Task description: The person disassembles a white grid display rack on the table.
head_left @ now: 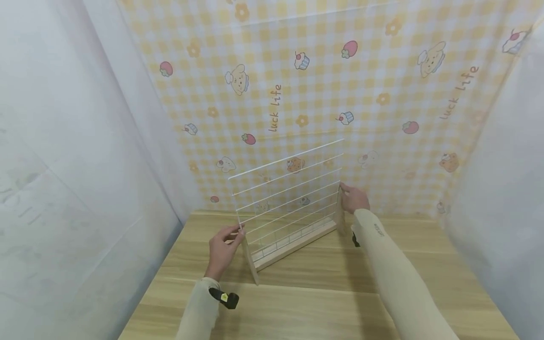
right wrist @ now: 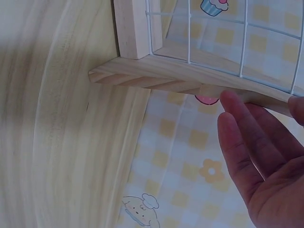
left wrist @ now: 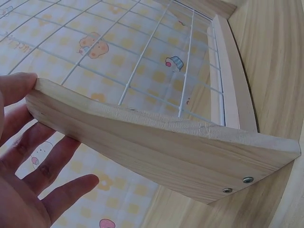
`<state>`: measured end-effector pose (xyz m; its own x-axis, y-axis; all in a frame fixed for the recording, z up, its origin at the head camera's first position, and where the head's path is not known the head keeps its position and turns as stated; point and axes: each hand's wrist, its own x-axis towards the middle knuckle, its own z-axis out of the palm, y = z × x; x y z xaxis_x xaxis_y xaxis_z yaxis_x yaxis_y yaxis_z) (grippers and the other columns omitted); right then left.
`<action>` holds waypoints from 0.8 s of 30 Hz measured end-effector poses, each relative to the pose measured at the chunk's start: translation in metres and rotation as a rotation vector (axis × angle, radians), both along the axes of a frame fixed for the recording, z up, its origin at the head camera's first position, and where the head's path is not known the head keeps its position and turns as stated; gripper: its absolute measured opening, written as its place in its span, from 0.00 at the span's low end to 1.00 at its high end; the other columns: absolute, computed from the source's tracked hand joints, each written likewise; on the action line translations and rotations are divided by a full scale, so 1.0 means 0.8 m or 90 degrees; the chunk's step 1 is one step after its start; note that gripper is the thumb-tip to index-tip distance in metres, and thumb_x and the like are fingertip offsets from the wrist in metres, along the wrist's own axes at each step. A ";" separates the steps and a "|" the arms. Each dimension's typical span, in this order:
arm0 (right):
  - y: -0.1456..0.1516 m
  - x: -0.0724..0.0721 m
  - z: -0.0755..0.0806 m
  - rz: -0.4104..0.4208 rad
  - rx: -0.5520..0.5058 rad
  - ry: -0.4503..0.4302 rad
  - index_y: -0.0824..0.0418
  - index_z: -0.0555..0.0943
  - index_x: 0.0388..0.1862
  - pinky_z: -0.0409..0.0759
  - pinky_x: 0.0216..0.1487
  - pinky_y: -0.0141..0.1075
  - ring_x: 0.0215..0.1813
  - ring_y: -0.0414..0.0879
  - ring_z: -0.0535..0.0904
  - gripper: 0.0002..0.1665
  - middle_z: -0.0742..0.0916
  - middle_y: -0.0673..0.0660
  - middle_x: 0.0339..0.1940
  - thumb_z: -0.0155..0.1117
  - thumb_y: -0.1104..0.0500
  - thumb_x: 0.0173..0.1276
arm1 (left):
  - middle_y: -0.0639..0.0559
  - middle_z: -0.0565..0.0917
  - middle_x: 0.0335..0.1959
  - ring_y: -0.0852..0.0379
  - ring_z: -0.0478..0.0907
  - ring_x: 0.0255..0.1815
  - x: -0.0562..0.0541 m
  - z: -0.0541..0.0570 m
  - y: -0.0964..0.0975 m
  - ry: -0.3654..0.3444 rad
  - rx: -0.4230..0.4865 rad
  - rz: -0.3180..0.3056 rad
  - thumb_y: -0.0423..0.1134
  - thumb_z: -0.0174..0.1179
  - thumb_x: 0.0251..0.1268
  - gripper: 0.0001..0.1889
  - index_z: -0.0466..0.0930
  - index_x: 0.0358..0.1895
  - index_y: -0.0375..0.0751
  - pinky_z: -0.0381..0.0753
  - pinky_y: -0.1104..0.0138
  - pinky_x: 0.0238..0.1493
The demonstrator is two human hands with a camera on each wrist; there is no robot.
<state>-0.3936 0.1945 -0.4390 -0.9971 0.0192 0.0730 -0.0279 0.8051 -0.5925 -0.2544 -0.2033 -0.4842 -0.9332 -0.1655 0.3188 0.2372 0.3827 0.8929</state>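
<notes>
A white wire grid rack with a wooden base bar (head_left: 297, 247) and two wooden side pieces stands at a slant on the table. My left hand (head_left: 222, 250) holds the upper end of the left side piece (left wrist: 142, 133) between thumb and fingers; in the left wrist view its little finger sticks out free. Two screw heads show low on that piece. On the far side, my right hand (head_left: 356, 199) pinches the upper end of the right side piece (right wrist: 166, 71). The right wrist view shows its thumb only in part, at the frame's edge. The wire grid rises above both hands.
Light wood-grain table (head_left: 306, 311) lies under the rack. Behind it hangs a yellow checked cloth (head_left: 323, 85) with cartoon prints. White sheets hang at the left (head_left: 76, 165) and right (head_left: 501, 189). A black strap device (head_left: 225, 298) sits on the left wrist.
</notes>
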 end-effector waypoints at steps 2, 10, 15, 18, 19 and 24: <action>0.000 -0.001 0.000 -0.001 0.000 -0.003 0.54 0.63 0.78 0.70 0.17 0.32 0.24 0.50 0.74 0.29 0.69 0.70 0.74 0.41 0.53 0.80 | 0.47 0.86 0.45 0.62 0.84 0.40 0.002 -0.001 0.001 -0.006 0.006 0.001 0.40 0.67 0.67 0.12 0.88 0.51 0.47 0.89 0.63 0.47; -0.002 -0.002 -0.003 0.012 -0.066 -0.029 0.54 0.60 0.79 0.77 0.19 0.31 0.20 0.41 0.73 0.31 0.70 0.72 0.73 0.43 0.55 0.80 | 0.46 0.86 0.46 0.65 0.83 0.38 0.007 -0.006 0.002 -0.002 0.016 0.004 0.43 0.68 0.66 0.12 0.88 0.51 0.47 0.89 0.64 0.47; -0.015 0.012 -0.011 0.031 -0.304 -0.095 0.54 0.45 0.83 0.88 0.37 0.31 0.46 0.54 0.90 0.40 0.67 0.76 0.75 0.49 0.56 0.79 | 0.46 0.87 0.46 0.66 0.82 0.38 0.008 -0.008 0.002 0.008 0.034 0.018 0.42 0.69 0.64 0.12 0.88 0.49 0.46 0.88 0.68 0.43; -0.028 0.025 -0.018 0.005 -0.343 -0.075 0.53 0.43 0.84 0.89 0.43 0.34 0.58 0.62 0.85 0.43 0.67 0.73 0.77 0.51 0.52 0.79 | 0.45 0.87 0.46 0.66 0.82 0.38 0.007 -0.012 0.003 0.016 0.039 0.024 0.42 0.69 0.65 0.13 0.88 0.50 0.43 0.87 0.70 0.42; -0.033 0.029 -0.021 -0.010 -0.349 -0.060 0.53 0.44 0.84 0.89 0.45 0.36 0.59 0.63 0.84 0.43 0.68 0.72 0.76 0.52 0.50 0.79 | 0.45 0.87 0.46 0.66 0.82 0.38 0.007 -0.012 0.003 0.017 0.041 0.023 0.42 0.68 0.65 0.14 0.87 0.50 0.42 0.87 0.71 0.42; -0.054 0.046 -0.032 -0.048 -0.351 0.036 0.58 0.50 0.82 0.79 0.66 0.55 0.69 0.66 0.75 0.43 0.68 0.69 0.78 0.54 0.47 0.77 | 0.45 0.87 0.46 0.65 0.82 0.39 0.007 -0.014 0.006 0.025 0.054 0.027 0.42 0.68 0.65 0.14 0.87 0.51 0.41 0.85 0.72 0.41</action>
<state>-0.3565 0.1513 -0.4648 -0.9864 0.1410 0.0846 -0.0255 0.3770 -0.9259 -0.2486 -0.1987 -0.4955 -0.9118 -0.2325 0.3385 0.2581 0.3166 0.9128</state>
